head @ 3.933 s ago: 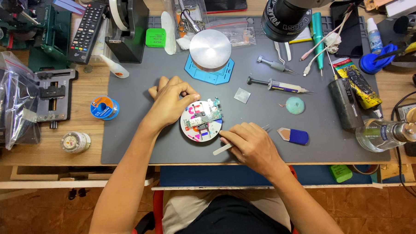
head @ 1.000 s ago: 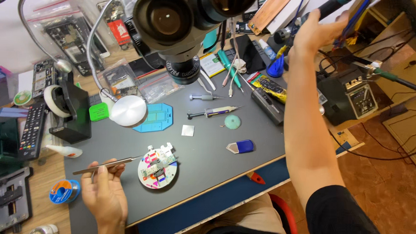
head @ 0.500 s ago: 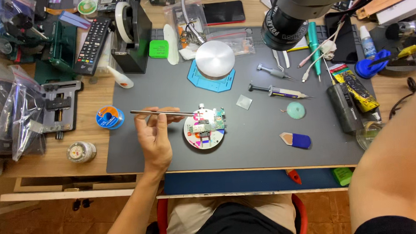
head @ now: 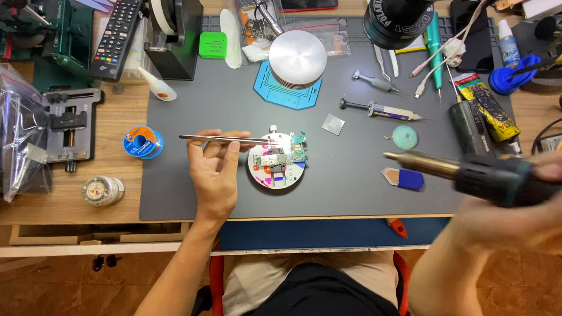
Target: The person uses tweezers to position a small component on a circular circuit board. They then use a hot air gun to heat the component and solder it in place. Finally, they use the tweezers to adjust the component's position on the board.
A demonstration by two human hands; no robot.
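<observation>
My left hand (head: 216, 173) holds thin metal tweezers (head: 221, 139) level over the grey mat (head: 188, 186), their tips reaching a small green circuit board (head: 284, 153) clamped on a round white holder (head: 263, 175). My right hand (head: 544, 214), blurred at the right edge, grips a dark hot-air handle (head: 493, 178) whose brass nozzle (head: 418, 162) points left toward the board, well short of it.
Around the mat: a blue solder spool (head: 142, 143), a metal jig (head: 68, 125), a remote control (head: 116, 34), a round silver disc on a blue base (head: 297, 58), a flux syringe (head: 379, 110), a blue-handled scraper (head: 403, 177), a microscope head (head: 397, 14).
My right arm came down from the upper right and now holds the hot-air handle, nozzle aimed at the board. My left hand keeps the tweezers at the board.
</observation>
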